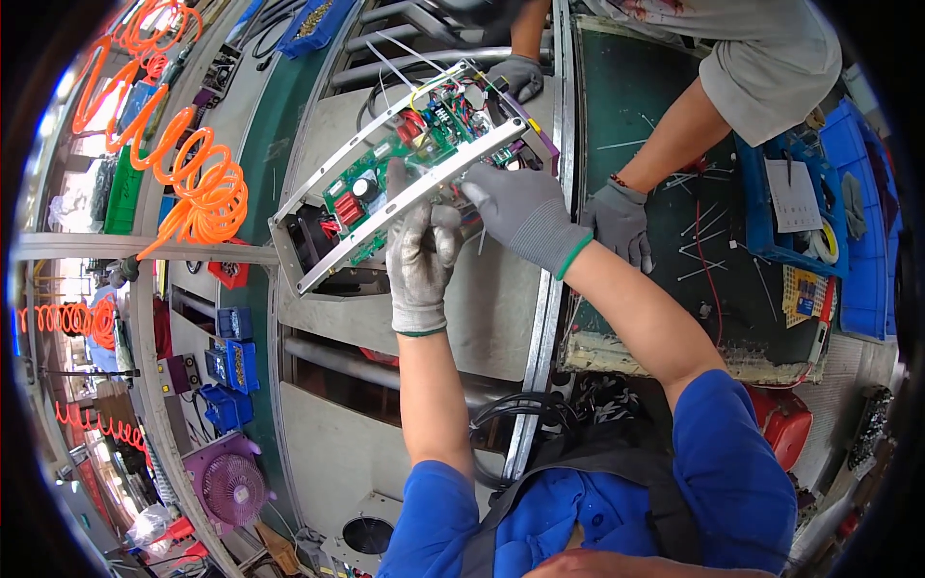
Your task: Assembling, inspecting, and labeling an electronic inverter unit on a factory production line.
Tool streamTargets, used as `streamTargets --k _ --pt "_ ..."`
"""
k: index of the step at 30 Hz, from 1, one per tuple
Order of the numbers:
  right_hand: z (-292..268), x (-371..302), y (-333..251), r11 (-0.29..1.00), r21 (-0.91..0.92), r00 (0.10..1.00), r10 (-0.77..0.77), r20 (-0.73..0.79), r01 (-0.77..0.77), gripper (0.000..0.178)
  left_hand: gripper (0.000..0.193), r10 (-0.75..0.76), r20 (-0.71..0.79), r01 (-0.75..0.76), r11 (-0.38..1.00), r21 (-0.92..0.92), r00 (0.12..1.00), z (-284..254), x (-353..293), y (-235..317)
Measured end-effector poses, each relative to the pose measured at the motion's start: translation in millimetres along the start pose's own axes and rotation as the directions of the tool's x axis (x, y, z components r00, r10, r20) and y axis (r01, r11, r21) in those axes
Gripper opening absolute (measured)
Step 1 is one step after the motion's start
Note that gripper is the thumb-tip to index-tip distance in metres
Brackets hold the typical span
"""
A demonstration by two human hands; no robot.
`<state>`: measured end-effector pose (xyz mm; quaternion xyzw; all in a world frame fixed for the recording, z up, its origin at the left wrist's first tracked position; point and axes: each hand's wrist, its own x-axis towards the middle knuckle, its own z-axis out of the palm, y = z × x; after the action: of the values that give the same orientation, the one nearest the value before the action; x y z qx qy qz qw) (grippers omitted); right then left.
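Both gloved hands, left hand (421, 255) and right hand (515, 207), are clasping the metal frame (405, 193) rail of a stiff, likely fragile green circuit board (385, 173), fingers closed on its edge.

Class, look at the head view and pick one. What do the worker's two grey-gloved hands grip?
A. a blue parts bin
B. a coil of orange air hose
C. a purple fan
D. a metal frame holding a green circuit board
D: the left hand and the right hand both close on the long rail of the metal frame, with the green circuit board mounted inside it.
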<state>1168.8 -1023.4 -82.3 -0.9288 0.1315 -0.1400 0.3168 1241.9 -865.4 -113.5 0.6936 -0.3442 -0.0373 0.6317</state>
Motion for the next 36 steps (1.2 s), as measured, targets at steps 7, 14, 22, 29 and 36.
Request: streamTargets --k 7,14,22,29,36 --pt "-0.8 3.5 1.9 0.982 0.174 0.997 0.068 0.043 -0.075 0.024 0.028 -0.38 0.068 0.308 0.618 -0.723 0.922 7.8 3.4 16.0" --pt "-14.8 7.4 -17.7 0.983 -0.185 0.997 0.014 0.079 0.001 0.018 0.04 -0.311 0.065 0.244 0.581 -0.776 0.948 7.6 4.1 12.3" --pt "7.1 -7.9 4.3 0.979 -0.168 0.994 -0.113 0.0 0.112 0.015 0.03 -0.403 0.068 0.342 0.662 -0.667 0.913 11.5 -3.3 7.1" --pt "35.1 -24.0 0.2 0.981 -0.108 0.97 -0.179 -0.167 0.162 0.012 0.019 -0.273 -0.319 0.197 0.947 -0.252 0.908 23.6 -25.1 -7.9" --pt "27.8 -30.4 4.7 0.99 -0.037 0.989 -0.135 -0.052 0.134 0.013 0.018 0.202 -0.273 -0.131 0.957 0.259 0.941 16.2 -46.9 -18.9"
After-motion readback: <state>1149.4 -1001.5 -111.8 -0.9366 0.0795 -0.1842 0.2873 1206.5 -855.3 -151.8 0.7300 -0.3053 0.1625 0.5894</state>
